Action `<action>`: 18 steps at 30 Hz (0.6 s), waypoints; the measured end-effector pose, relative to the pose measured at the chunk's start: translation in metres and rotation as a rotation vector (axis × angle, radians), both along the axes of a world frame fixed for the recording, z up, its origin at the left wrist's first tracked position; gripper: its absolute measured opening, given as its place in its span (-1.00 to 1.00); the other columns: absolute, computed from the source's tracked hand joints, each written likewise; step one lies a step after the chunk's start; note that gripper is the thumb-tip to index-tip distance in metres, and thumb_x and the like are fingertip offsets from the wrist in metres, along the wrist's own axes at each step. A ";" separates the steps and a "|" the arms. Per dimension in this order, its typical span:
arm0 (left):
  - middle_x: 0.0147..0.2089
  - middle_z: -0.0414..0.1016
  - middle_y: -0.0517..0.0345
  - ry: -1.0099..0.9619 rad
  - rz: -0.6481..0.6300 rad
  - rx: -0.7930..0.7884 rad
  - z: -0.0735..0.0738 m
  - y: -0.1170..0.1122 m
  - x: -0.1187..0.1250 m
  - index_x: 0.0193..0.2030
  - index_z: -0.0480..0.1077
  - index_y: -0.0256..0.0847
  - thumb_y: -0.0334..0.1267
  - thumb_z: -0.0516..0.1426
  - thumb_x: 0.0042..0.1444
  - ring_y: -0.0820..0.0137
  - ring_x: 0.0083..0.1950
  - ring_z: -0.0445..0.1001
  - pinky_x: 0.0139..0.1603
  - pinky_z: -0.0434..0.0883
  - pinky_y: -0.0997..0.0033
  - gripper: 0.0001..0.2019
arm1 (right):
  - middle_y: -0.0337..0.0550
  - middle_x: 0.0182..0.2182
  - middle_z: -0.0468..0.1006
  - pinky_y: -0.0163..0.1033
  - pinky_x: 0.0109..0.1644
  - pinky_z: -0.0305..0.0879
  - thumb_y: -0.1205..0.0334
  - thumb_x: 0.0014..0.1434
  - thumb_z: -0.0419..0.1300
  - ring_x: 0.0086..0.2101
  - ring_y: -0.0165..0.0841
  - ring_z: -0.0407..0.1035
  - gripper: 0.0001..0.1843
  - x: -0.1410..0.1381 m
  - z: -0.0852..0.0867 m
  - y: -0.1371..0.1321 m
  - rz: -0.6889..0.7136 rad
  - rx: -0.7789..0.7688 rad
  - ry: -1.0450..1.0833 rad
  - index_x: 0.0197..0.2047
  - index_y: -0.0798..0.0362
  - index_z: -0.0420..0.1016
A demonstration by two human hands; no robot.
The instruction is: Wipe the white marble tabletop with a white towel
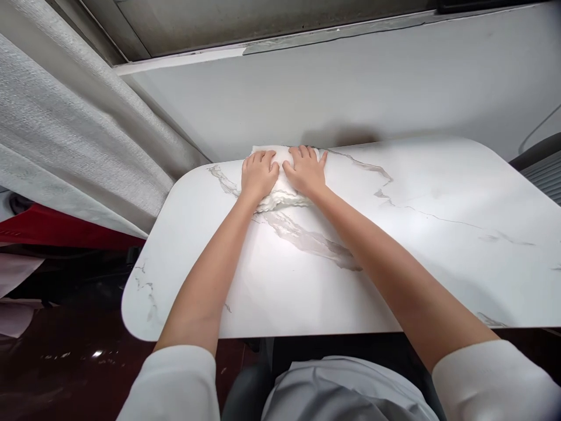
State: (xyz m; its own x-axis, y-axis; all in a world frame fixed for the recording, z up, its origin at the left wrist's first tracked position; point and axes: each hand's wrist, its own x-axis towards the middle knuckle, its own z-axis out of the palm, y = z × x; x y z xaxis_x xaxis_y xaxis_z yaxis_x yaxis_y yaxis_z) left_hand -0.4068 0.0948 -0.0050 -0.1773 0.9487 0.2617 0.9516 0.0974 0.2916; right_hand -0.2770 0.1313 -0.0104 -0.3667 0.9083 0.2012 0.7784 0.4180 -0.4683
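Note:
A white folded cloth (284, 197) with a ruffled, layered near edge lies at the far side of the white marble-patterned table (307, 292). Flat on its left part rests my left hand (258, 174), palm down with the fingers stretched forward. My right hand (307, 171) presses on the right part in the same way, its fingers spread and the outermost one angled out to the right. The two thumbs point toward each other across a narrow strip of the cloth. Neither hand has its fingers wrapped around anything. The cloth beneath the palms is hidden.
A pale wall panel (342, 93) rises right behind the table's far edge. On the left hangs a light grey curtain (79, 117), with red fabric (56, 225) below it. Part of a dark-rimmed object (543, 161) stands at the right edge.

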 end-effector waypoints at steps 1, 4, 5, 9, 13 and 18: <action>0.30 0.40 0.01 -0.002 0.000 -0.002 0.000 0.004 -0.001 0.28 0.33 -0.16 -0.27 -0.13 0.30 0.23 0.36 0.25 0.44 0.05 0.14 -0.53 | 0.03 0.34 0.26 0.42 0.40 -0.43 0.11 0.34 -0.20 0.36 -0.02 -0.03 -0.43 -0.001 0.000 0.004 0.004 0.000 0.005 0.30 0.08 0.28; 0.28 0.42 -0.01 -0.009 -0.001 0.004 -0.001 0.014 -0.005 0.28 0.34 -0.20 -0.27 -0.14 0.30 0.20 0.34 0.27 0.43 0.06 0.13 -0.52 | 0.02 0.30 0.33 0.45 0.39 -0.46 0.10 0.34 -0.20 0.34 0.01 -0.01 -0.44 -0.005 -0.001 0.013 0.015 0.000 0.003 0.28 0.08 0.30; 0.28 0.43 0.00 -0.011 -0.002 0.007 -0.001 0.017 -0.006 0.28 0.34 -0.19 -0.27 -0.14 0.30 0.20 0.34 0.28 0.43 0.07 0.13 -0.52 | 0.03 0.29 0.34 0.46 0.38 -0.46 0.10 0.34 -0.20 0.33 0.02 0.00 -0.44 -0.006 -0.001 0.016 0.016 0.003 -0.003 0.28 0.09 0.31; 0.28 0.42 0.02 -0.023 -0.006 -0.006 -0.003 0.026 -0.017 0.27 0.35 -0.12 -0.25 -0.13 0.30 0.17 0.34 0.28 0.42 0.08 0.10 -0.53 | 0.09 0.27 0.35 0.46 0.37 -0.41 0.10 0.36 -0.21 0.29 0.06 0.04 -0.44 -0.014 0.000 0.021 0.010 0.037 -0.036 0.26 0.14 0.32; 0.31 0.40 0.02 -0.044 -0.011 -0.020 -0.003 0.030 -0.030 0.29 0.34 -0.12 -0.23 -0.13 0.29 0.17 0.37 0.25 0.43 0.08 0.10 -0.51 | 0.13 0.25 0.35 0.42 0.37 -0.34 0.12 0.37 -0.23 0.26 0.07 0.08 -0.43 -0.025 0.001 0.022 0.000 0.056 -0.077 0.25 0.19 0.33; 0.31 0.40 0.01 -0.028 0.003 -0.026 -0.003 0.028 -0.044 0.29 0.35 -0.16 -0.23 -0.13 0.28 0.17 0.37 0.26 0.42 0.08 0.09 -0.50 | 0.11 0.33 0.25 0.45 0.36 -0.37 0.16 0.39 -0.28 0.30 0.15 -0.02 -0.39 -0.037 0.003 0.021 0.097 0.035 -0.134 0.35 0.21 0.23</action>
